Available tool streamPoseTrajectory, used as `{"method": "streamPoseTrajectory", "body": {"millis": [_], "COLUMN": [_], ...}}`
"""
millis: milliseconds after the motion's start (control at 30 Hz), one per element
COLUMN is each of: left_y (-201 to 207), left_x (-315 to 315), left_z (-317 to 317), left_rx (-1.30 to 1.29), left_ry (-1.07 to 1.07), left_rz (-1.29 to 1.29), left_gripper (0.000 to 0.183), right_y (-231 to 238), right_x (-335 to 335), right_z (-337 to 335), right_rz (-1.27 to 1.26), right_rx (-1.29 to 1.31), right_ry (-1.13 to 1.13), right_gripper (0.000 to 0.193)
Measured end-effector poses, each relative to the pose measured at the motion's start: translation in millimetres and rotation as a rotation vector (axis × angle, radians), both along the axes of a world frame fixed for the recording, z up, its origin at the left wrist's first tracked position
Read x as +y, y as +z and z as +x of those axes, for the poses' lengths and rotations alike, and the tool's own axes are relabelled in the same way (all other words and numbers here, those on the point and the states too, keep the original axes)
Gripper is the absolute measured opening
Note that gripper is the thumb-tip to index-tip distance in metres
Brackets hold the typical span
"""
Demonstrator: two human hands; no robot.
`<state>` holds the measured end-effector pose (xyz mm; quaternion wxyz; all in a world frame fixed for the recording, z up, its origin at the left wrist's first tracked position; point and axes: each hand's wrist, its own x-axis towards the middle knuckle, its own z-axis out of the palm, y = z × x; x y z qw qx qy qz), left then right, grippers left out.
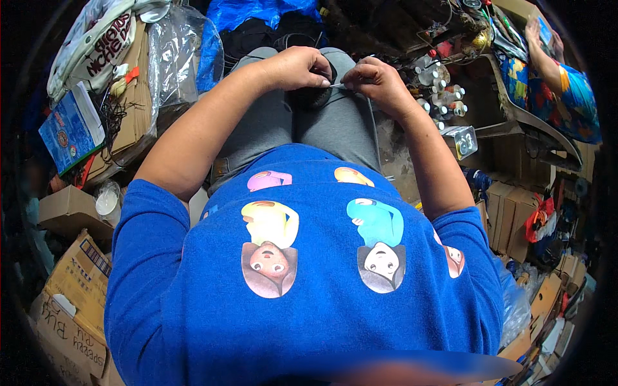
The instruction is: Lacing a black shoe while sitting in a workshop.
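Note:
Over my knees, both hands work close together at the far middle. My left hand [301,68] is closed, its thumb and fingertips pinching one end of a thin pale strip [337,85]. My right hand [374,82] pinches the strip's other side with thumb and forefinger, the remaining fingers curled in. Too small to name more exactly, the strip spans the short gap between the two hands. Below it a dark rounded thing [310,98] lies on the lap of my grey trousers [335,125], partly hidden by my left hand.
Several small clear bottles [444,96] and a clear square jar [459,141] stand to the right. Past them is a co-worker's arm [547,67]. At left lie a blue book [72,128], plastic-wrapped cardboard [138,83] and an open carton [71,209].

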<state>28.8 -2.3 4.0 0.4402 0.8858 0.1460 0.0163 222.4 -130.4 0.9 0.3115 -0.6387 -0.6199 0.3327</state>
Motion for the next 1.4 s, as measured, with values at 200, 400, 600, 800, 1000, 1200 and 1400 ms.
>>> {"method": "streamPoseTrajectory", "body": {"millis": [200, 400, 600, 800, 1000, 1200, 1400], "left_y": [-13.6, -17.7, -9.4, -11.7, -26.0, -11.6, 9.3], "left_x": [6.3, 11.4, 14.8, 15.0, -0.3, -41.4, -20.1], "left_z": [-6.4, -10.9, -8.8, -7.1, -3.0, -46.3, -125.2], "left_rx": [-0.019, 0.016, 0.069, 0.088, -0.042, -0.262, 0.186], "left_ry": [0.005, -0.019, -0.158, -0.213, -0.029, 0.457, 0.257], "left_rz": [-0.343, -0.519, -0.336, -0.241, 0.031, 0.333, 0.192], "left_gripper": [0.023, 0.025, 0.031, 0.029, 0.023, 0.033, 0.025], "right_y": [-1.4, -11.4, 12.2, 45.9, 5.2, 7.3, 39.9], "right_x": [0.9, -17.0, -27.6, -4.4, 20.2, -6.0, -63.4], "right_z": [-5.0, -21.1, -33.3, -44.0, -29.6, -15.4, 33.8], "right_rz": [0.016, 0.062, 0.166, 0.108, 0.067, -0.193, -0.030], "right_rx": [-0.102, 0.015, -0.321, -0.769, -0.513, -0.012, 1.195], "right_ry": [0.106, -0.017, 0.060, 0.348, 0.387, 0.057, -0.306], "right_gripper": [0.017, 0.020, 0.026, 0.029, 0.015, 0.018, 0.026]}}
